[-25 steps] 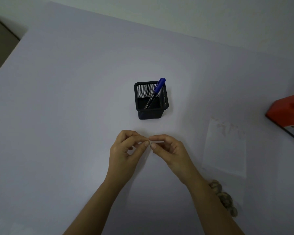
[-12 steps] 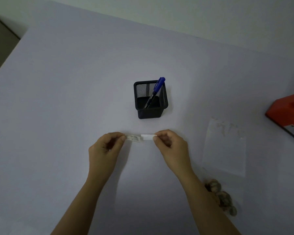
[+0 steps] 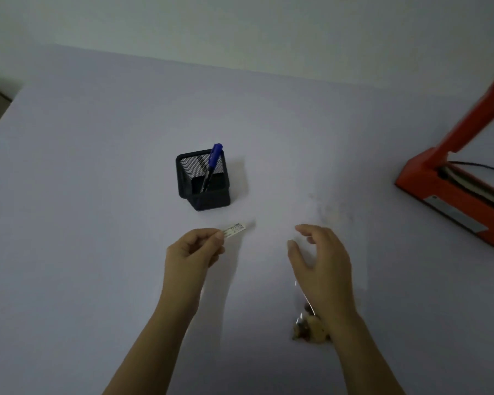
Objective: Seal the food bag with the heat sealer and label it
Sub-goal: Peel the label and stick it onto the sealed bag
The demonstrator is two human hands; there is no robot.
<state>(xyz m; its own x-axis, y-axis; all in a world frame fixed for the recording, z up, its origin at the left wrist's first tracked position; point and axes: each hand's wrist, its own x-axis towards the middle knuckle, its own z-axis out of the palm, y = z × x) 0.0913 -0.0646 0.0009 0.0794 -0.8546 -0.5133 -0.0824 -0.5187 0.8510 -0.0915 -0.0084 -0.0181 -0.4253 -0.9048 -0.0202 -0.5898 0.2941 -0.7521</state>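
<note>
My left hand [image 3: 193,252] pinches one end of a small white label strip [image 3: 235,229] with writing on it, held just above the table. Over the clear food bag [image 3: 332,216] hovers my right hand [image 3: 321,260], fingers spread and holding nothing. The bag lies flat, with brown nuts [image 3: 310,330] gathered at its near end beside my right wrist. At the right edge stands the orange heat sealer [image 3: 451,192], its arm raised.
A black mesh pen holder [image 3: 203,181] with a blue marker [image 3: 211,163] stands beyond my hands at the table's middle. The pale table [image 3: 97,166] ends at a wall behind and drops off at the far left.
Both hands held the strip together, then pulled apart. Now my right hand has let go and moved right over the bag; the left keeps the label. The view shifted right, showing more of the sealer.
</note>
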